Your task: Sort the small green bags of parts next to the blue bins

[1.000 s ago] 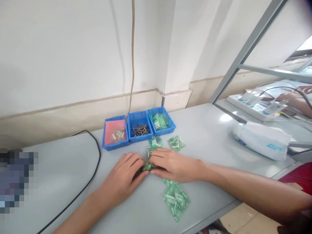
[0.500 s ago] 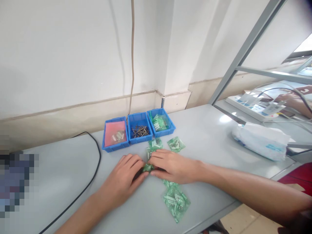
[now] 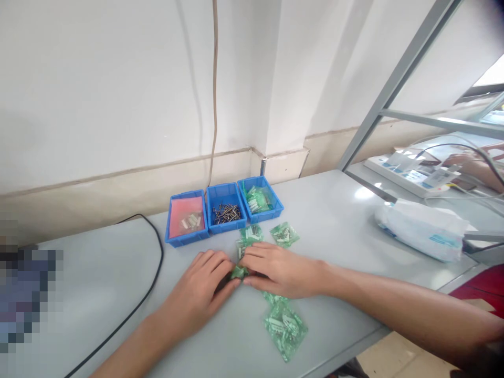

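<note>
A small green plastic bag [image 3: 239,272] is pinched between my left hand [image 3: 208,281] and my right hand [image 3: 271,268], low over the grey table. Its contents are mostly hidden by my fingers. Beyond and partly under my right hand lie green bags with white and metal pieces, one [image 3: 252,232] near the boxes and another [image 3: 284,234] to its right. Nearer the front edge rests a larger green bag [image 3: 285,328], with part of another behind it.
Three blue boxes stand in a row: one with pink material [image 3: 186,218], one with screws [image 3: 226,207], one with green bags [image 3: 260,199]. A black cable [image 3: 160,252] curves at left. A white package [image 3: 423,228] lies right, near a metal frame [image 3: 366,131]. Another person's hand is beyond.
</note>
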The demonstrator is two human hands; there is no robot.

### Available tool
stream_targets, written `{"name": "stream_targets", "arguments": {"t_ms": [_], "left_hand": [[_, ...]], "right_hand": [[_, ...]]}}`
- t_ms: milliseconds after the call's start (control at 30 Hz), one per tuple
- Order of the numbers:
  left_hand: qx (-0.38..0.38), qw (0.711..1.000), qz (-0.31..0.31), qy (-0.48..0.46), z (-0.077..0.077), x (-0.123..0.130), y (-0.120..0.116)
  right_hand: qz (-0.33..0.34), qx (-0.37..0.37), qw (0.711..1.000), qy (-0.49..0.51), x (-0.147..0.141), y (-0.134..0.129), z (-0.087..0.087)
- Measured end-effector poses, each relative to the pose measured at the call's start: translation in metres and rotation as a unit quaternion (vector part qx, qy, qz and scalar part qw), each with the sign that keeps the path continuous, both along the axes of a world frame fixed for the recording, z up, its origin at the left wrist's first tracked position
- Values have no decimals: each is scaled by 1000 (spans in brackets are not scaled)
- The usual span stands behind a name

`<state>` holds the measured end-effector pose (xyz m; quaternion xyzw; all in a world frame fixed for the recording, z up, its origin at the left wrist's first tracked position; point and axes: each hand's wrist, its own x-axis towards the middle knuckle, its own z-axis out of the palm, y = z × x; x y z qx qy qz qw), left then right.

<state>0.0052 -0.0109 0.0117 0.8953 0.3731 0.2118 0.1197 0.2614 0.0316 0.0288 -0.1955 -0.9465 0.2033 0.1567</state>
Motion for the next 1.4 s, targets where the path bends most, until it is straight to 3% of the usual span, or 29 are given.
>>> {"name": "stream_targets", "arguments": {"t_ms": [1400], "left_hand": [[-4, 1000, -2, 2, -2, -1, -1]], "right_hand": [[-3, 1, 1000, 4, 0, 0, -3]]}}
